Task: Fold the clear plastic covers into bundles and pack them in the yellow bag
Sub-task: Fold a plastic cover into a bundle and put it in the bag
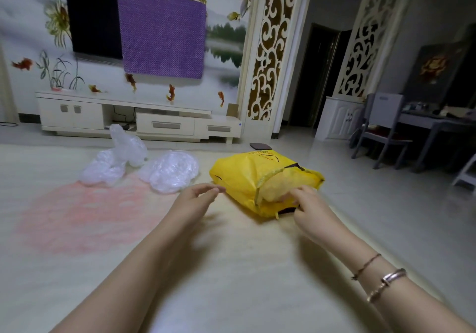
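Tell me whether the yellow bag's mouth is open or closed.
Open. The yellow bag lies on its side, its mouth gaping toward the right hand, whose fingers pinch its rim.

Both forearms bare, reaching far from the near edge. Left hand (198,194) sits centre, palm down, fingers loosely extended and a bit spread, gripping nothing. Right hand (306,202) is further right, fingers curled, tips pinching at the yellow bag (239,178) opening. Right wrist carries a thin cord bracelet (365,265) and metal bangles (389,282).
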`<state>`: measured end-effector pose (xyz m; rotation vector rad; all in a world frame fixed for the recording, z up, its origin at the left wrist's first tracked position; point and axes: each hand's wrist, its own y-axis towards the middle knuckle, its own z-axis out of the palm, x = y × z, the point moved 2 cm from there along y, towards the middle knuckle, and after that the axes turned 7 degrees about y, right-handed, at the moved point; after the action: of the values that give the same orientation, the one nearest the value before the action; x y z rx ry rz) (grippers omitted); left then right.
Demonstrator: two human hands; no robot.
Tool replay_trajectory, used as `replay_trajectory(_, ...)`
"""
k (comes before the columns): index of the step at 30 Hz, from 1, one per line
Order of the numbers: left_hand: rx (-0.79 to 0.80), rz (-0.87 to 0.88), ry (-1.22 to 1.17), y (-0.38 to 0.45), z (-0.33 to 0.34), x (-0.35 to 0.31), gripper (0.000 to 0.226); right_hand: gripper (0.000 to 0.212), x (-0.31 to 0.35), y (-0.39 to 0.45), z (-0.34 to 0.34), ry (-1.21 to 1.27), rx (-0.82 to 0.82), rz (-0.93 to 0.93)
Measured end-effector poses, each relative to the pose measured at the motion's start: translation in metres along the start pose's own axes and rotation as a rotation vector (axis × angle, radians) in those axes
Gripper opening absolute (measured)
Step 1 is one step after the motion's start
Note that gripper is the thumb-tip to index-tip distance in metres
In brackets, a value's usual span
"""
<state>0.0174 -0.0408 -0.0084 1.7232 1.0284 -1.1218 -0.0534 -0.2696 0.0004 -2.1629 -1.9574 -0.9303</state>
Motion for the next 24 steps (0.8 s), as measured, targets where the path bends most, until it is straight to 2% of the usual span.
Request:
replay_trajectory(5,-0.168,-0.093,0.064,0.011,-0.031,0.008,0.024,0.044,0.052,0.011,0.014,0.212,0.024,-0.090)
replay_trajectory(10,-0.280,-0.149,0.148,0.021,-0.060,0.019,0.026,0.042,0.099,0.053,0.062,0.384,0.095,-0.081)
replay_trajectory(16,-0.405,-0.260,0.204,0.033,-0.089,0.037,0.023,0.038,0.123,0.113,0.135,0.231,0.256,-0.183)
replay_trajectory(19,-0.413,-0.289,0.208,0.042,-0.096,0.043,0.020,0.036,0.128,0.134,0.161,0.092,0.359,-0.167)
replay_trajectory(21,-0.403,-0.295,0.214,0.047,-0.097,0.046,0.019,0.033,0.133,0.135,0.165,0.086,0.336,-0.152)
replay_trajectory(24,-0.393,-0.283,0.226,0.047,-0.095,0.045,0.021,0.033,0.134,0.120,0.154,0.244,0.239,-0.205)
